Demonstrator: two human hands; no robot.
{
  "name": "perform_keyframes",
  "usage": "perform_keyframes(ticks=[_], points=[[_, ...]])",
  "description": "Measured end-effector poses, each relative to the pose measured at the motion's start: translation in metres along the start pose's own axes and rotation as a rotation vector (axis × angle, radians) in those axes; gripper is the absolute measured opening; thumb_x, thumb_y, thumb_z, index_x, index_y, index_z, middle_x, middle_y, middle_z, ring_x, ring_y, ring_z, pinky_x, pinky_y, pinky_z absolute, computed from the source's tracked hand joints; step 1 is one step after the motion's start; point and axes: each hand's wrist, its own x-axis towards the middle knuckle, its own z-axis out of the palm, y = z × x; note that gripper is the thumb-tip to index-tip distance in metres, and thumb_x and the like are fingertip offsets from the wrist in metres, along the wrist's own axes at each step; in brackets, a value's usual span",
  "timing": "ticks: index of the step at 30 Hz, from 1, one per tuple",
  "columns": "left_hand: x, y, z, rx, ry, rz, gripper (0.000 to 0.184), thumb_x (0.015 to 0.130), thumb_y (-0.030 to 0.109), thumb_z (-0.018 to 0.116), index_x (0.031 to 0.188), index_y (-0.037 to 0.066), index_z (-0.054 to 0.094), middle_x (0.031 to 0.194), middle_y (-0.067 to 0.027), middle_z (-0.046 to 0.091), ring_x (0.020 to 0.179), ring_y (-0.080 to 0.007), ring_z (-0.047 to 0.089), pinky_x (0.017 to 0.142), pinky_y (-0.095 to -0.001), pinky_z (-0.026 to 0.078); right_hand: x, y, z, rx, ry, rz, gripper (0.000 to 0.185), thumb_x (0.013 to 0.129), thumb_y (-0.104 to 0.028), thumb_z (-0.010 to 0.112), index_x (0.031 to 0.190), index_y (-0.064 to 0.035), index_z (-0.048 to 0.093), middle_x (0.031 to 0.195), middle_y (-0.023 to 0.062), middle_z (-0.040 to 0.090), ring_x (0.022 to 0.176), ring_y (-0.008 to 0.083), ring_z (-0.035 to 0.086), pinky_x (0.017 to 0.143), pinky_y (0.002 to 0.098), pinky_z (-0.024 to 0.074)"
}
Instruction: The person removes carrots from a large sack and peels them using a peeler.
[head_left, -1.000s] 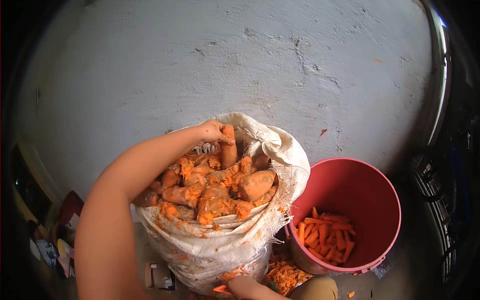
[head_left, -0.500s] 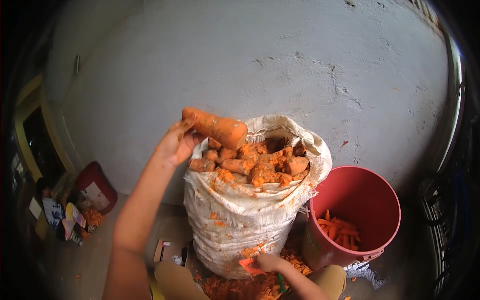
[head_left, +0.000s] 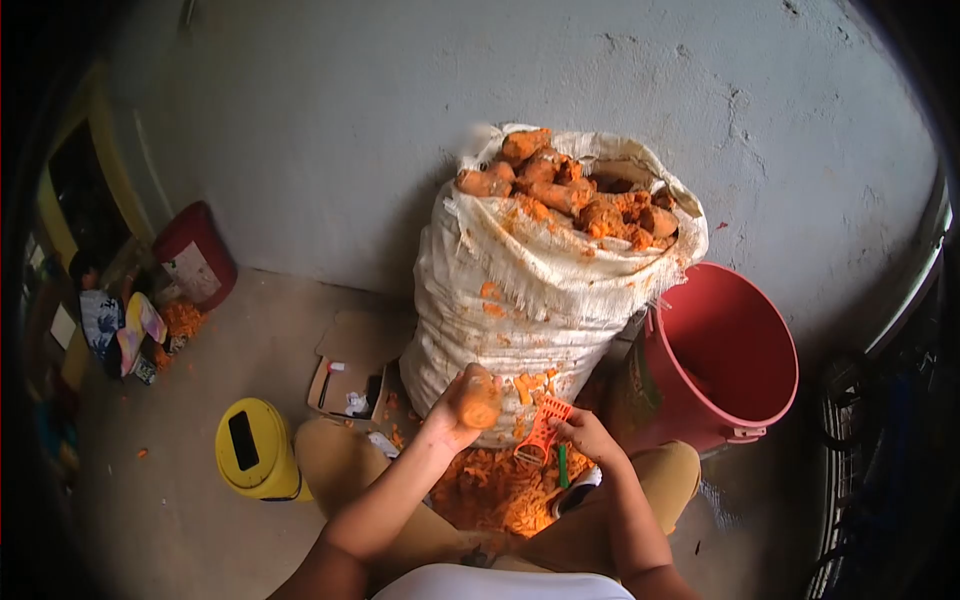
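Observation:
My left hand point(head_left: 455, 415) is wrapped round a thick carrot point(head_left: 480, 402), its blunt end turned toward me, in front of the lower sack. In my right hand point(head_left: 590, 437) is an orange peeler point(head_left: 542, 432), with its blade end pointing down and left, apart from the carrot. Both hands are above a heap of orange peelings point(head_left: 500, 495) between my knees. A tall white woven sack point(head_left: 520, 270) stands before me, its open top full of carrots point(head_left: 560, 195). By my right hand, a green strip-like thing point(head_left: 562, 466) stands out among the peelings.
A red bucket point(head_left: 775, 350) is right of the sack. Left are a cardboard box point(head_left: 345, 390) and a yellow container point(head_left: 258, 450) with a dark phone-like rectangle on its lid. Farther left, a person point(head_left: 105, 315) sits near a dark red container point(head_left: 200, 260). A wall point(head_left: 350, 130) rises behind.
My left hand has brought the carrot down from the sack's mouth to the front of the sack, near the peeler. The view has tilted downward, showing my lap and the yellow container.

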Motion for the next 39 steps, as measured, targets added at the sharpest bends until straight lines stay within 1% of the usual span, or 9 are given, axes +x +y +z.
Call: perform_keyframes(ticks=[1,2,7,15,18,23,24,28,39], points=[[-0.004,-0.002,-0.004,-0.132,-0.016,-0.134,0.04,0.083,0.03,0.05,0.111,0.002,0.043,0.111,-0.0175,0.048,0.093,-0.0277,0.053,0.081,-0.0399,0.045,-0.008,-0.006,0.005,-0.008,0.013,0.01,0.024,0.085,-0.02,0.051,0.094,0.0012,0.057,0.077,0.0009,0.058,0.066,0.0073,0.05,0.061,0.0229,0.042],[-0.003,-0.003,-0.013,-0.033,0.003,-0.056,0.038,0.085,0.029,0.044,0.111,0.002,0.044,0.11,-0.0194,0.047,0.091,-0.029,0.053,0.078,-0.0408,0.046,-0.018,-0.015,0.012,-0.01,0.059,0.024,0.024,0.085,-0.02,0.051,0.094,0.0012,0.057,0.077,0.0009,0.058,0.066,0.0072,0.05,0.061,0.0225,0.0418],[-0.016,-0.003,-0.021,0.186,0.051,-0.232,0.046,0.082,0.042,0.045,0.111,0.007,0.042,0.111,-0.0179,0.049,0.086,-0.0267,0.056,0.068,-0.0381,0.048,-0.042,-0.017,0.035,0.131,0.296,0.043,0.024,0.085,-0.021,0.05,0.096,-0.0008,0.055,0.08,0.0018,0.058,0.069,0.0083,0.053,0.061,0.0226,0.0423],[-0.01,0.018,-0.038,0.272,0.007,-0.42,0.042,0.084,0.045,0.041,0.11,0.013,0.045,0.103,-0.019,0.05,0.076,-0.0254,0.054,0.063,-0.039,0.046,-0.034,-0.055,0.066,0.202,0.597,-0.206,0.019,0.085,-0.011,0.049,0.101,-0.0007,0.045,0.085,0.0045,0.057,0.073,0.0097,0.055,0.057,0.0228,0.0456],[-0.007,0.023,-0.05,0.278,0.094,-0.415,0.041,0.084,0.044,0.041,0.108,0.012,0.047,0.098,-0.0162,0.052,0.074,-0.025,0.054,0.062,-0.0389,0.047,-0.02,-0.064,0.078,0.281,0.612,-0.247,0.023,0.083,-0.006,0.052,0.103,0.0005,0.044,0.085,0.0052,0.057,0.075,0.0096,0.055,0.064,0.023,0.0451],[-0.017,0.019,-0.075,0.157,0.105,-0.398,0.038,0.084,0.043,0.041,0.1,0.011,0.052,0.084,-0.0107,0.057,0.075,-0.0245,0.057,0.061,-0.039,0.048,0.008,-0.049,0.093,0.308,0.596,-0.218,0.026,0.083,-0.008,0.052,0.104,-0.0013,0.038,0.082,0.0064,0.056,0.069,0.0111,0.056,0.056,0.0234,0.0459],[-0.015,0.015,-0.079,0.218,0.001,-0.308,0.037,0.084,0.042,0.041,0.098,0.011,0.055,0.081,-0.009,0.059,0.077,-0.0239,0.058,0.063,-0.0393,0.048,0.012,-0.046,0.095,0.296,0.596,-0.183,0.026,0.083,-0.009,0.052,0.103,-0.0013,0.038,0.081,0.0064,0.056,0.069,0.0111,0.056,0.056,0.0233,0.0457],[-0.021,0.019,-0.054,0.282,0.17,-0.303,0.037,0.084,0.04,0.041,0.101,0.01,0.055,0.092,-0.0074,0.059,0.079,-0.0219,0.058,0.066,-0.0373,0.049,0.028,-0.039,0.111,0.336,0.579,-0.18,0.027,0.083,-0.01,0.054,0.103,-0.001,0.038,0.079,0.006,0.057,0.066,0.0109,0.056,0.055,0.0232,0.0452],[-0.007,0.019,-0.052,0.132,0.044,-0.254,0.038,0.086,0.035,0.043,0.108,0.005,0.05,0.099,-0.0069,0.057,0.088,-0.018,0.056,0.075,-0.0321,0.047,0.028,-0.043,0.139,0.242,0.477,-0.273,0.03,0.083,-0.005,0.052,0.108,-0.0005,0.036,0.082,0.007,0.056,0.069,0.0103,0.055,0.057,0.023,0.0451]])
